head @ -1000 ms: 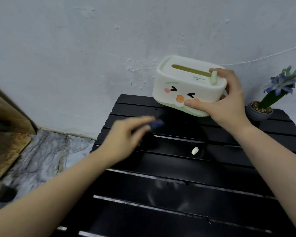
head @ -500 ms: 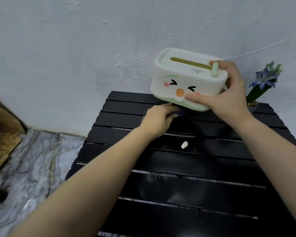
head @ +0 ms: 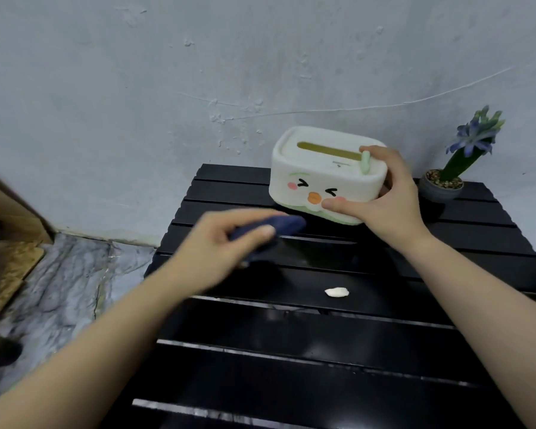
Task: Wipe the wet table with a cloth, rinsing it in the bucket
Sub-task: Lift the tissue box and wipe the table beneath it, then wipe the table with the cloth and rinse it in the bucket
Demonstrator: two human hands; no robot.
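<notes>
The left hand (head: 223, 243) has its grip clamped on a dark blue cloth (head: 279, 227): thumb and fingers are folded round it, and a bunched end sticks out past the fingertips toward the wall. The hand is blurred, so whether the cloth presses on the slats or rides just above them cannot be told. It sits over the black slatted bench (head: 291, 351), left of the middle.

Just beyond the cloth's free end, up and to the right of the left grip, is a white tissue box (head: 319, 178) with a cartoon face and a pale green base. The right hand (head: 387, 193) has its grip clamped on the box, thumb on the front face low down, fingers over the top at the right end beside a small green knob. The box is tilted, its left end raised off the bench, and the cloth's tip lies near the shadowed gap under that raised edge, close to the box but whether touching it cannot be told.

Nearer the person than both grips, between the two forearms, a small white scrap (head: 336, 292) lies on a slat, well apart from the cloth. To the right of the right grip, by the wall, a small grey pot with a blue-flowered plant (head: 458, 168) stands on the back corner of the bench. Pale streaks of shine run along the near slats. Left of the left forearm, below the bench edge, is a marbled grey floor (head: 59, 289).
</notes>
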